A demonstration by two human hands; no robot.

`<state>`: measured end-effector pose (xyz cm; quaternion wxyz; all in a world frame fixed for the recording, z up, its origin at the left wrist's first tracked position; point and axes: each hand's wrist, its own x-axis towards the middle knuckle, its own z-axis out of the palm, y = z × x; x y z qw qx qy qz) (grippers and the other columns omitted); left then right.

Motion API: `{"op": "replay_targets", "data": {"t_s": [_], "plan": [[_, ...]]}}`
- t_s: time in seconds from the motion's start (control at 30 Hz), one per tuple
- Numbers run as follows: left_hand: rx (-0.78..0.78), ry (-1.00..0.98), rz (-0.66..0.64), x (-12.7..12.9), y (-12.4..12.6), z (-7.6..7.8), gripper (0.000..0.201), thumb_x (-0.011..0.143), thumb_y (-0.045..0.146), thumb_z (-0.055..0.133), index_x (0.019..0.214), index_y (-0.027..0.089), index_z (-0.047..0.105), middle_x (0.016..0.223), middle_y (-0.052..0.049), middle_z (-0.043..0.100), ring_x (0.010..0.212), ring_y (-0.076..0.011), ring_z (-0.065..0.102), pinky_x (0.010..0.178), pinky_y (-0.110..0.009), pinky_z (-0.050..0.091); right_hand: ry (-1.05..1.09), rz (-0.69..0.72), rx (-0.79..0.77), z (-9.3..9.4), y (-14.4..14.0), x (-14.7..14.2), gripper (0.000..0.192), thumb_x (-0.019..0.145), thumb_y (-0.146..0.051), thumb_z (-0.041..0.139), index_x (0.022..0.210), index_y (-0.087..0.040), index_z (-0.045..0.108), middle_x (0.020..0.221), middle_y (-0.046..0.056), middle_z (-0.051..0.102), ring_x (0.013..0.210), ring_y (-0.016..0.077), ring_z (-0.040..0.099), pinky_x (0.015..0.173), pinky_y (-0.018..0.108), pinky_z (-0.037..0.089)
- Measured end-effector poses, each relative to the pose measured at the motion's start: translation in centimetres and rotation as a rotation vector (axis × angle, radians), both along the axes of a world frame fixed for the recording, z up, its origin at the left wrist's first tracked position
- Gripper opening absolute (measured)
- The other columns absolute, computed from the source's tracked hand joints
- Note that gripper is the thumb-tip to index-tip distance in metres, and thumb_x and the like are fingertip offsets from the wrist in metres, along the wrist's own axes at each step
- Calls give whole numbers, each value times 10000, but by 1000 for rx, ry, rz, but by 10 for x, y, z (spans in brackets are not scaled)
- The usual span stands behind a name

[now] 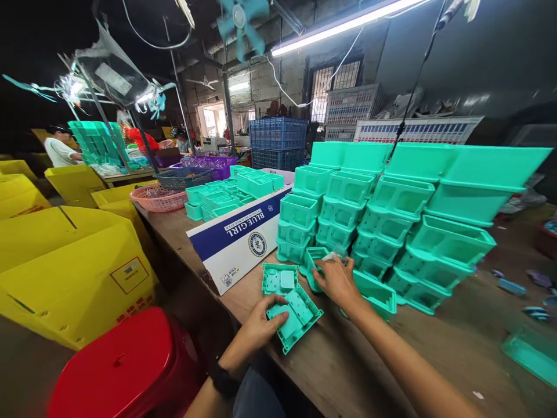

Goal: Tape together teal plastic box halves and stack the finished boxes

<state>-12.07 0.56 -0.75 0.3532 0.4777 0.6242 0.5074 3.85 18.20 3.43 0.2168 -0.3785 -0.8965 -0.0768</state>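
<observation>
The left hand (259,325) rests at the near edge of the wooden table (348,371), fingers curled around the near-left side of a flat teal plastic piece (296,316), thumb pressed on its top face; the piece lies on the wood, its far corner touching a second flat teal piece (278,280) just beyond the fingertips. The right hand (337,281) lies just to the right and a little farther on, fingers bent loosely around the rim of a small teal tray (314,262) that is tipped on its side; something pale shows at the fingertips, too small to make out. Another teal tray (376,295) sits just right of that wrist.

Bare wood lies open between the forearms and along the near edge to the right, where the right forearm crosses it. Left of the left hand the table ends; a red stool (126,366) and yellow bins (73,267) stand below that edge.

Right beyond the right-hand fingers rise stacked teal trays (391,226), leaving hardly any gap. Beyond the left-hand fingers a white and blue carton (241,235) lies on the table, near but apart.

Farther off are more teal parts (221,194), a pink basket (159,197), blue crates (278,139) and a person in a white shirt (58,148) at far left. A lit tube lamp (343,26) and a fan (241,20) hang overhead.
</observation>
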Motion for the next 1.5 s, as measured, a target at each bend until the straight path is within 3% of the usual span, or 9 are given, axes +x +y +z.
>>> {"op": "replay_targets", "data": {"t_s": [0.4, 0.53, 0.7, 0.9, 1.0, 1.13, 1.27, 1.37, 1.5], "plan": [[56, -120, -101, 17, 7, 4, 551, 772, 326, 761, 1241, 230, 490, 1009, -24, 681, 789, -159, 618, 707, -264, 504, 22, 64, -51, -2, 20, 34, 318, 1016, -257, 516, 1095, -280, 823, 1178, 91, 806, 1205, 360, 625, 1025, 548, 345], [106, -7, -30, 26, 4, 11, 526, 785, 277, 746, 1266, 240, 536, 1051, -39, 692, 881, -200, 656, 771, -309, 520, 51, -7, -58, -5, 26, 33, 321, 1014, -273, 519, 1036, -207, 832, 1124, 153, 812, 1139, 388, 651, 981, 574, 394], [166, 131, 9, 51, -4, 8, 451, 780, 244, 703, 1224, 224, 626, 1192, -104, 728, 1129, -318, 673, 1004, -478, 508, 88, -67, -48, -4, 23, 27, 331, 1003, -327, 564, 1266, -258, 754, 1296, 126, 767, 1232, 383, 627, 1010, 573, 415], [240, 285, 10, 53, -17, -7, 402, 860, 317, 651, 1238, 184, 670, 1214, -154, 739, 1157, -331, 685, 1021, -503, 539, 143, -223, -5, -24, -11, 98, 376, 952, -396, 611, 1277, -252, 734, 1371, 138, 722, 1245, 435, 609, 977, 623, 442], [153, 267, 11, 46, -15, -5, 372, 863, 298, 606, 1201, 163, 684, 1153, -151, 762, 1072, -313, 711, 967, -472, 558, 158, -251, -30, -33, -12, 127, 289, 944, -319, 569, 1106, -217, 787, 1306, 172, 739, 1162, 445, 637, 934, 636, 458], [108, 261, -93, 41, -6, 6, 362, 805, 241, 619, 1152, 181, 704, 1046, -88, 787, 975, -271, 729, 894, -390, 574, 196, -181, -82, -34, 11, 118, 290, 956, -215, 516, 1024, -195, 798, 1175, 180, 772, 1104, 380, 677, 950, 575, 498], [102, 276, -177, 36, 9, 18, 336, 743, 198, 602, 1055, 192, 724, 999, -47, 782, 977, -247, 714, 900, -351, 577, 283, -125, -104, -30, 23, 98, 290, 949, -239, 592, 1174, -207, 772, 1312, 177, 738, 1241, 399, 644, 1050, 639, 470], [80, 284, -205, 34, 21, 22, 363, 709, 210, 601, 1052, 181, 717, 944, -37, 776, 893, -235, 714, 848, -348, 594, 367, -103, -110, -30, 1, 103, 331, 955, -304, 635, 1258, -222, 739, 1367, 162, 719, 1309, 391, 623, 1111, 654, 444], [72, 261, -252, 46, 26, 23, 337, 763, 405, 659, 1001, 171, 703, 906, -57, 775, 825, -262, 740, 738, -363, 632, 418, -86, -119, -35, -71, 138, 269, 1003, -294, 563, 1153, -218, 773, 1190, 121, 802, 1137, 283, 740, 1043, 501, 561]]}}
